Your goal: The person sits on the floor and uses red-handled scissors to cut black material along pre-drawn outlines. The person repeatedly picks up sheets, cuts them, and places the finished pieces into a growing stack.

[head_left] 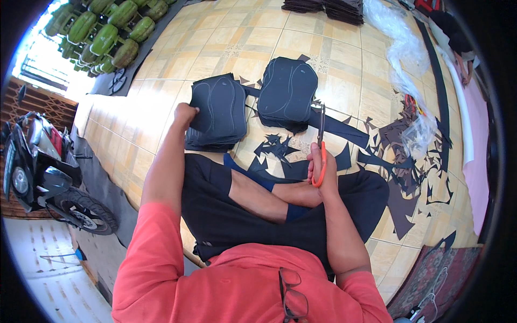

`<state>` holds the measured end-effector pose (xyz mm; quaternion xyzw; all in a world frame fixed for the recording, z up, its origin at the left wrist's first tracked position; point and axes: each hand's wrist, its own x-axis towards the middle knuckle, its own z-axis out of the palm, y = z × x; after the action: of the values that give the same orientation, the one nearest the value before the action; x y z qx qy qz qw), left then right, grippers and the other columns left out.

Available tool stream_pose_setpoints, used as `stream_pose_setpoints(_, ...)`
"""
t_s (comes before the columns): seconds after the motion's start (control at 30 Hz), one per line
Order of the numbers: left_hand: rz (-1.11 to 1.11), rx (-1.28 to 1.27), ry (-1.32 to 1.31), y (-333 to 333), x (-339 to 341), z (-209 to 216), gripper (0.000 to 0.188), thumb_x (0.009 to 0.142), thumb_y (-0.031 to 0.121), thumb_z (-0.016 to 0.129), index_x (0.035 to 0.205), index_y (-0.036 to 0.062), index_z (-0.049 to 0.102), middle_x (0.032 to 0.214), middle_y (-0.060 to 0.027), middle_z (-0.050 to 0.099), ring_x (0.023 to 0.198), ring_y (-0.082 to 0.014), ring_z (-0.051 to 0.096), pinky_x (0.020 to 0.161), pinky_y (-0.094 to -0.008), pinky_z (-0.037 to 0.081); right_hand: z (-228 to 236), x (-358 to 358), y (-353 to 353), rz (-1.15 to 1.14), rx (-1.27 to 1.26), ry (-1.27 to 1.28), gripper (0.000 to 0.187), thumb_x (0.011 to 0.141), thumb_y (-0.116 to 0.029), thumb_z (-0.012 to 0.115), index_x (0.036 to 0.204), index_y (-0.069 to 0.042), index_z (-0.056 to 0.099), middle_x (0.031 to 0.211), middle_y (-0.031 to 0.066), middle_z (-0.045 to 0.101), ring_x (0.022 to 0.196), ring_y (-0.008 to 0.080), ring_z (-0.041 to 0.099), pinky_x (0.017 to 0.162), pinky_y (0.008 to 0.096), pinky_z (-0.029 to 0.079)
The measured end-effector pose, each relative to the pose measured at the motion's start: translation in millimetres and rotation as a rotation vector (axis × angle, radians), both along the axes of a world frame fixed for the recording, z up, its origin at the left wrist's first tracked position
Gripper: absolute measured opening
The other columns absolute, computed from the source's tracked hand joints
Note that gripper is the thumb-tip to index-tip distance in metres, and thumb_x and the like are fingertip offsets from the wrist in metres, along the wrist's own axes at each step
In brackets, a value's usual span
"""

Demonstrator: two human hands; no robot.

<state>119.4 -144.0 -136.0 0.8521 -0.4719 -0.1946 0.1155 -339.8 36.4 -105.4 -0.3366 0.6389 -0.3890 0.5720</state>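
My left hand is at the left edge of a stack of dark fabric sheets, its fingers closed on the edge of the top sheet. Pale curved outlines are drawn on that sheet. In my right hand is a pair of scissors with orange handles, the blades pointing away from me and looking closed. Just beyond them, to the left, lies a second stack of dark pieces, cut to a rounded shape. Dark offcuts lie between the stacks and my crossed legs.
Brown and black scraps are scattered over the tiled floor at right, beside clear plastic wrap. A dark fabric pile lies at the far side. A motorcycle and green gas cylinders stand left. Someone's hand shows far right.
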Motion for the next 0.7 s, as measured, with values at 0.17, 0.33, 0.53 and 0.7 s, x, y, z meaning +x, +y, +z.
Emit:
stream_pose_setpoints(0.17, 0.02, -0.469, 1.004, 37, -102, 98, 0.038, 0.088, 0.003, 0.061, 0.123, -0.0058, 0.048, 0.101, -0.0168, 0.066, 0.081, -0.0264, 0.068, 0.074, -0.039, 0.059, 0, -4, 2, -0.008, 0.001, 0.034, 0.053, 0.093, -0.053, 0.056, 0.082, -0.001, 0.059, 0.054, 0.002, 0.047, 0.042, 0.0107, 0.048, 0.039, 0.0258, 0.041)
stream_pose_setpoints(0.33, -0.03, -0.679, 1.334, 93, -168, 111, 0.042, 0.087, -0.005, 0.054, 0.128, -0.002, 0.045, 0.117, -0.0183, 0.059, 0.104, -0.029, 0.064, 0.089, -0.0433, 0.058, 6, 7, 8, 0.053, -0.065, 0.074, 0.039, 0.096, -0.041, 0.059, 0.083, -0.004, 0.06, 0.057, -0.0005, 0.049, 0.044, 0.0079, 0.046, 0.04, 0.0246, 0.038)
stream_pose_setpoints(0.53, -0.02, -0.56, 1.539, 127, -214, 99, 0.045, 0.084, -0.013, 0.051, 0.127, -0.0036, 0.046, 0.119, -0.0163, 0.058, 0.108, -0.0279, 0.062, 0.092, -0.0396, 0.055, -25, 7, 11, 0.065, -0.328, 0.231, 0.037, 0.097, -0.036, 0.058, 0.084, -0.001, 0.054, 0.06, 0.0086, 0.048, 0.054, 0.0138, 0.044, 0.052, 0.0307, 0.041)
stream_pose_setpoints(0.7, -0.072, -0.459, 1.56, 137, -221, 88, 0.044, 0.084, -0.013, 0.051, 0.127, -0.0049, 0.048, 0.119, -0.0155, 0.058, 0.108, -0.0263, 0.062, 0.092, -0.0363, 0.054, -30, 7, 8, 0.067, -0.436, 0.265, 0.04, 0.1, -0.043, 0.05, 0.091, -0.004, 0.055, 0.065, -0.0005, 0.048, 0.054, 0.0072, 0.048, 0.049, 0.0229, 0.043)
